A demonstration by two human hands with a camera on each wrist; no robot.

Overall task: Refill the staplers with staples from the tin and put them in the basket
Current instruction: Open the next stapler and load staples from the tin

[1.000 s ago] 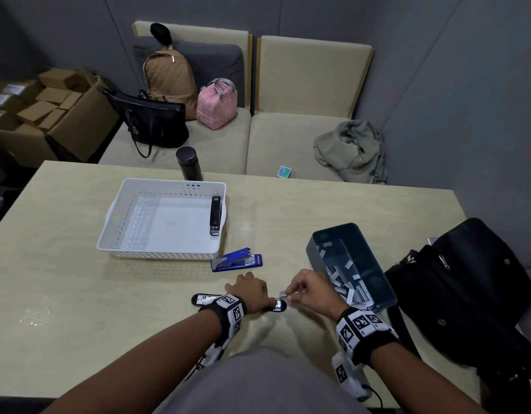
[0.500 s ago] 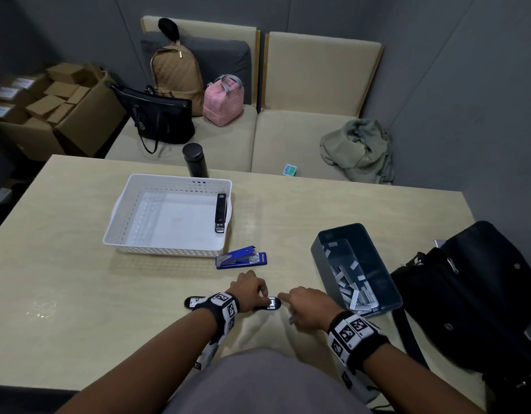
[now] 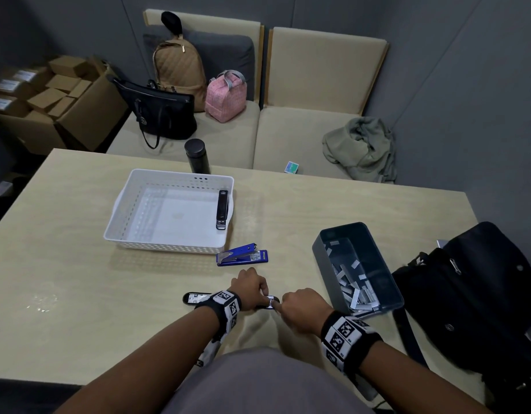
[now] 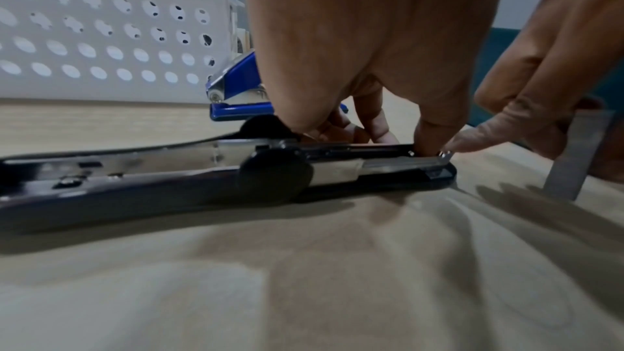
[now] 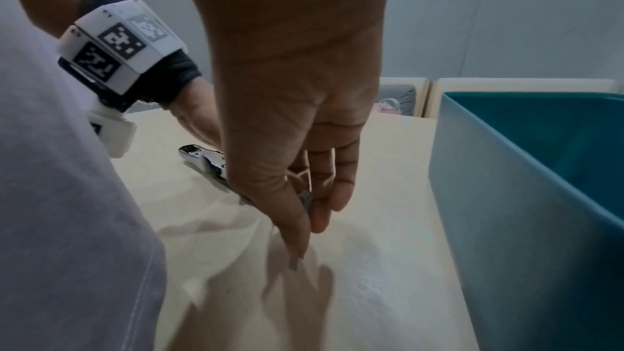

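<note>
A black stapler [image 3: 194,297] [image 4: 169,178] lies flipped open and flat near the table's front edge. My left hand [image 3: 262,295] [image 4: 371,50] grips its magazine from above. My right hand [image 3: 280,306] [image 5: 304,223] meets the stapler's front tip, its fingertips on the end of a staple strip [image 4: 402,162] [image 5: 306,198] that lies in the magazine. A blue stapler [image 3: 242,256] lies shut just behind my hands. The white basket [image 3: 118,210] holds another black stapler [image 3: 222,209] along its right wall. To the right, the grey-blue tin [image 3: 318,249] contains several loose staple strips [image 3: 360,294].
A black bag [image 3: 473,294] sits on the table's right edge, close behind the tin. A dark bottle [image 3: 197,155] stands at the far edge behind the basket. Beyond the table are a sofa with bags and a cardboard box of cartons.
My right hand has carried the staple strip left from beside the tin down to the stapler's front tip. My left hand has stayed on the stapler.
</note>
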